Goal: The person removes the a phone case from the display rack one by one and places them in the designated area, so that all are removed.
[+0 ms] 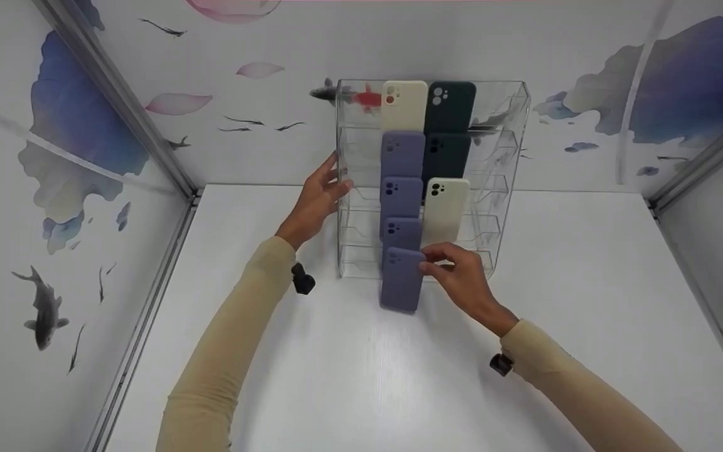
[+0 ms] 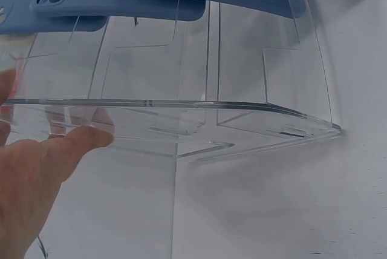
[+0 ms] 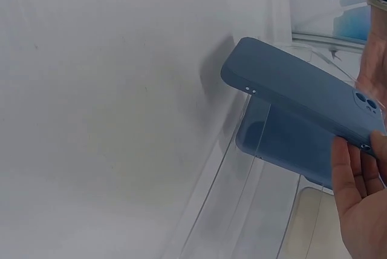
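Between the thumb and fingers of my right hand (image 1: pixel 460 279), a lavender-blue phone case (image 1: pixel 401 280) is pinched by its upper right edge. The case is upright in front of the lowest tier of a clear acrylic display rack (image 1: pixel 361 271); in the right wrist view the same phone case (image 3: pixel 290 80) is tilted over another blue case (image 3: pixel 284 135). My left hand (image 1: pixel 314 204) grips the rack's left side panel, the thumb against its outer face in the left wrist view. Behind the held case stand further lavender cases (image 1: pixel 402 194) in a column.
Upper tiers carry a cream case (image 1: pixel 404 103) and dark green cases (image 1: pixel 451 107); a white case (image 1: pixel 446 207) stands lower right. The rack stands on a white table (image 1: pixel 336 376) against a painted back wall (image 1: pixel 261 138). Metal-framed side walls flank the table.
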### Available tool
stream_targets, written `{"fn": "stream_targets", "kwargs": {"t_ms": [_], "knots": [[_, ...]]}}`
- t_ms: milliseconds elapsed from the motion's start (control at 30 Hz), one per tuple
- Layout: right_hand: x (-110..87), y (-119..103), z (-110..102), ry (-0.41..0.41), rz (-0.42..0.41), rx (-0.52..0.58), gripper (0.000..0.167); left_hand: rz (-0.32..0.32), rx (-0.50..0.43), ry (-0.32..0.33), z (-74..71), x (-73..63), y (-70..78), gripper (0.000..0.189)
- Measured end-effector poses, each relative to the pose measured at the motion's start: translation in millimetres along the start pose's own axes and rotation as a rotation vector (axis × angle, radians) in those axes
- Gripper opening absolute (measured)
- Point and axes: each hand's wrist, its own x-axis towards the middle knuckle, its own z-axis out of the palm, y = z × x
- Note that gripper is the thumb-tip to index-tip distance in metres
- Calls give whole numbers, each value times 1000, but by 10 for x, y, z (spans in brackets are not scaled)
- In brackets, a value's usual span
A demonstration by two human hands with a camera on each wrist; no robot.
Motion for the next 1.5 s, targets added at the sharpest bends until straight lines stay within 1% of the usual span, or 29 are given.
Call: {"fn": "stream_targets", "kwargs": {"t_ms": [167,333,667,800,1033,1200,1267,1400,1500], "knots": [[18,10,75,-27,47,18,21,-6,-14,-13,-6,7,10,83],[51,20,166,-50,73,67,20,-8,-9,-27,-16,20,6,87],[111,63,392,-117,116,106,20,-9,-14,-22,-10,47,3,86],[127,81,466,-127,142,124,22,-9,-27,-20,-6,40,10,87],[151,135,603,-134,190,155,23,-13,6,-15,-19,28,14,85],[151,184,709,-145,193,138,23,-15,-9,-12,-54,16,15,86],[140,205,736,-152,196,130,23,-8,-31,-14,-53,15,15,85],[117,251,782,-162,220,122,24,4,-57,-17,-22,36,4,85],[105,289,821,-170,230,113,22,4,-58,-13,8,62,1,86]]}}
